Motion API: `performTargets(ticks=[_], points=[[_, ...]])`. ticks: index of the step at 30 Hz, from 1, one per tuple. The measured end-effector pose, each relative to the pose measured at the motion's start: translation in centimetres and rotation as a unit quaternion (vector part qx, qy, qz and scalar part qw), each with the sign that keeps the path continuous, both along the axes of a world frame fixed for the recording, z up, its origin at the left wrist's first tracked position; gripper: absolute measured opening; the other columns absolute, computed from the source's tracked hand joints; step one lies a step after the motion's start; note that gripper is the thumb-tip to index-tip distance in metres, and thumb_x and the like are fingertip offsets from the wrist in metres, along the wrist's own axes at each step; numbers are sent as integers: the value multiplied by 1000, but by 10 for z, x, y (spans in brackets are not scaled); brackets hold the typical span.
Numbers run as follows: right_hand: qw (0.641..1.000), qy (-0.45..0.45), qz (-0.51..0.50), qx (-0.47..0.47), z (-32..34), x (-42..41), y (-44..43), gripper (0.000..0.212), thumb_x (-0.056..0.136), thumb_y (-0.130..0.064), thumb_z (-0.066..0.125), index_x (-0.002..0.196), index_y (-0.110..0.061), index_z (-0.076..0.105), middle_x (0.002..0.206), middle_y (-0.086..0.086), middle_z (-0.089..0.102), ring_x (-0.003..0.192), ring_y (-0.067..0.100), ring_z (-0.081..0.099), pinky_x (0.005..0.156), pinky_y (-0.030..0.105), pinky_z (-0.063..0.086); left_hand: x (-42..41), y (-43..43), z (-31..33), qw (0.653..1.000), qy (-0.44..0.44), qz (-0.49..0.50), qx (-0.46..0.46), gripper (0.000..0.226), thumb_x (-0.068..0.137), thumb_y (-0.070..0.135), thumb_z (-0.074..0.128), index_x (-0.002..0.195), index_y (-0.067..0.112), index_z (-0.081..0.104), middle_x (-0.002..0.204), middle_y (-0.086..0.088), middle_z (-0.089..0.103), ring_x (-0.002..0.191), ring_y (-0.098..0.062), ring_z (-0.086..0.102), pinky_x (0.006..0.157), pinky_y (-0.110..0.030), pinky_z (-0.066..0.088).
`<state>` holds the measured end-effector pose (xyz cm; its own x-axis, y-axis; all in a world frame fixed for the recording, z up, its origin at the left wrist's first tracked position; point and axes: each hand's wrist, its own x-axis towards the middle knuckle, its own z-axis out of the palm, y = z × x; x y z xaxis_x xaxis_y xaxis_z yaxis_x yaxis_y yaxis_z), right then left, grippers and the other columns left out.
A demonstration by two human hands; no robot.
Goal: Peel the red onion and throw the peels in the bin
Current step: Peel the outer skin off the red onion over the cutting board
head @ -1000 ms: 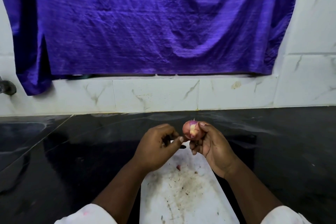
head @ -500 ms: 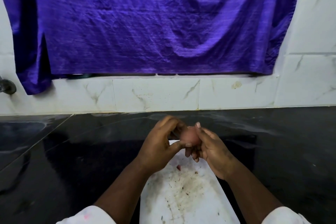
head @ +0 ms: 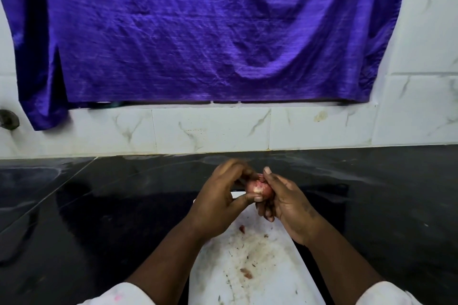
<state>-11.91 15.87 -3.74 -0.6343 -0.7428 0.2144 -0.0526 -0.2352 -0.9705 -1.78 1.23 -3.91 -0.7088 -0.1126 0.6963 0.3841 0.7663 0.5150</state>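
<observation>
A small red onion is held between both hands above the far end of a white cutting board. My right hand cups it from the right, thumb over its top. My left hand pinches the onion from the left, thumb under its front and fingers curled over its far side. The onion shows pink skin with a pale patch facing me. Small bits of peel lie on the board. No bin is in view.
The stained board lies on a black stone counter. White marbled tiles and a hanging purple cloth form the back wall. A tap fitting sits at the far left edge.
The left hand closed in from beside the onion and now pinches it with thumb and fingers. The onion dropped slightly lower and turned in the hands.
</observation>
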Motion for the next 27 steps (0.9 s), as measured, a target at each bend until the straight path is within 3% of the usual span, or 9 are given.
performTargets(ticks=[6, 11, 15, 17, 21, 25, 27], points=[[1000, -2, -4, 9, 0, 1, -1, 45, 102, -45, 46, 96, -6, 68, 59, 10, 59, 51, 21, 51, 44, 27, 37, 0, 1, 0, 1000, -5, 16, -22, 25, 92, 24, 79, 108, 24, 60, 108, 13, 56, 102, -12, 60, 86, -34, 60], [1000, -17, 3, -11, 1, 1, 1, 44, 101, -47, 46, 90, -13, 71, 59, 11, 57, 48, 17, 51, 45, 29, 36, 0, 1, -1, 998, 12, 40, -37, 27, 92, 27, 78, 91, 33, 52, 95, 15, 53, 90, -10, 55, 76, -38, 55], [1000, -19, -2, -7, 3, 1, 1, 46, 101, -48, 47, 86, -10, 68, 58, 11, 57, 48, 18, 49, 45, 28, 35, 1, 3, 2, 999, 24, 46, -1, 42, 88, 35, 83, 118, 39, 54, 114, 23, 54, 107, -7, 58, 86, -23, 54], [1000, -14, -4, -6, 2, 1, 1, 46, 102, -47, 46, 89, -9, 68, 59, 11, 58, 49, 19, 49, 45, 27, 35, 0, 2, 1, 999, 29, 31, -23, 42, 90, 35, 80, 127, 31, 59, 123, 21, 56, 115, -8, 59, 93, -24, 55], [1000, -6, -9, 3, 0, -1, 1, 47, 101, -48, 47, 103, -8, 70, 59, 7, 59, 49, 16, 51, 46, 29, 35, 0, 1, -1, 1000, 22, 9, -20, 23, 92, 31, 79, 106, 28, 60, 107, 15, 57, 100, -16, 62, 83, -35, 61], [1000, -7, -7, -14, 0, -2, 1, 45, 96, -52, 51, 95, -12, 72, 65, 10, 60, 54, 19, 51, 49, 31, 36, 0, 2, -1, 999, 20, 36, -23, 26, 91, 36, 76, 88, 37, 50, 89, 18, 54, 82, -16, 57, 70, -46, 56], [999, -15, -6, -31, -1, -3, 1, 46, 94, -50, 54, 103, -8, 70, 73, 13, 63, 58, 18, 55, 50, 29, 38, 1, 3, 0, 999, 13, 43, 24, 27, 88, 45, 75, 85, 33, 51, 85, 14, 58, 77, -17, 59, 66, -44, 56]])
